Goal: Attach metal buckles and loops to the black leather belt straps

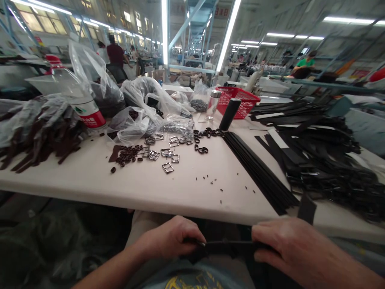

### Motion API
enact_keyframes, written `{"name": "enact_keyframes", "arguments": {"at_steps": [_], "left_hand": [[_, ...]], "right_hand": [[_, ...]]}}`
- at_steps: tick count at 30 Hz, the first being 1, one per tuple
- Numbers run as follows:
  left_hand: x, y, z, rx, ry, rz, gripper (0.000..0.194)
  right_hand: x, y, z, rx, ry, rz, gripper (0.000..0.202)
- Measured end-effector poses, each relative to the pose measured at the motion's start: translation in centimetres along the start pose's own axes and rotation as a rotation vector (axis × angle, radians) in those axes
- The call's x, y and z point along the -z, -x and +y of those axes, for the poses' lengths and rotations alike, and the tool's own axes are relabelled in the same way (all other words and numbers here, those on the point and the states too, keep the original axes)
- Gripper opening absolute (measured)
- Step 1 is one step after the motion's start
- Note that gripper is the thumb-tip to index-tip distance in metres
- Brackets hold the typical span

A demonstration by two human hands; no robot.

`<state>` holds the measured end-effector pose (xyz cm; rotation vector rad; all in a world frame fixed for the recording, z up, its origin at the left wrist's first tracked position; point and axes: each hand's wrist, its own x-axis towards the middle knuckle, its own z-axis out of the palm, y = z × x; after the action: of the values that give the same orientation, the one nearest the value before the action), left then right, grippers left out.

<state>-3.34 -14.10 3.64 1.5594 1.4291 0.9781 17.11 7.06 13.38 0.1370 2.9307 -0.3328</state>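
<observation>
Below the table's front edge, a dark strap (229, 243) stretches between my two hands. My left hand (177, 237) is closed on its left end, where a bit of shiny metal shows at the fingertips; what that metal is I cannot make out. Thumb and fingers of my right hand (290, 241) pinch the strap farther right. A square-ended dark strap piece (306, 208) sticks up behind the right hand. On the table lie metal buckles (168, 167), brown loops (129, 155), black loops (203, 150) and a bundle of long black straps (258, 170).
Black belts (339, 168) are heaped at the right, brown straps (45, 132) at the left. Behind stand a large plastic bottle (81, 100), clear plastic bags (144, 100), a glass jar (213, 104), a black cylinder (229, 114) and a red basket (243, 102). Tiny dark bits dot the white table (186, 192).
</observation>
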Motion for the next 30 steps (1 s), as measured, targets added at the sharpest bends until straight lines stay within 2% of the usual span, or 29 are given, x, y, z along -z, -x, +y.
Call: {"name": "enact_keyframes", "arguments": {"at_steps": [3,6,9,11,13,15,17,19,24,30], "left_hand": [[-1.1,-0.9,-0.2,-0.044,-0.028,0.043,0.02],[-1.9,-1.7,-0.5,0.054,0.089,0.212,0.02],[-2.4,-2.5,-0.3,0.199,0.407,0.37,0.027],[-2.4,-3.1,0.0,0.236,0.613,0.432,0.032],[-2.4,-3.7,0.3,0.25,0.719,0.491,0.032],[-2.5,-4.2,0.2,0.258,0.769,0.549,0.029],[-2.8,-4.6,-0.1,0.248,0.818,0.582,0.026],[-3.3,-4.9,-0.4,0.218,0.839,0.595,0.023],[-4.5,-5.4,-0.6,0.173,0.761,0.602,0.02],[-5.4,-5.9,-0.7,0.165,0.784,0.616,0.018]], "right_hand": [[2.3,-1.8,-0.8,0.169,0.252,0.201,0.023],[4.0,-4.3,-0.8,0.283,0.317,0.417,0.02],[3.6,-5.9,0.0,0.173,0.173,0.71,0.017],[1.9,-6.0,0.4,0.022,-0.031,0.793,0.017],[-0.5,-5.6,0.3,-0.103,-0.267,0.746,0.018],[-3.0,-5.2,-0.3,-0.163,-0.529,0.575,0.019],[-5.2,-5.0,-1.2,-0.142,-0.813,0.382,0.023],[-7.0,-5.4,-2.2,-0.102,-1.029,0.296,0.034],[-9.7,-6.9,-3.7,-0.123,-1.354,0.469,0.046],[-10.3,-7.0,-4.3,-0.142,-1.612,0.571,0.042]]}}
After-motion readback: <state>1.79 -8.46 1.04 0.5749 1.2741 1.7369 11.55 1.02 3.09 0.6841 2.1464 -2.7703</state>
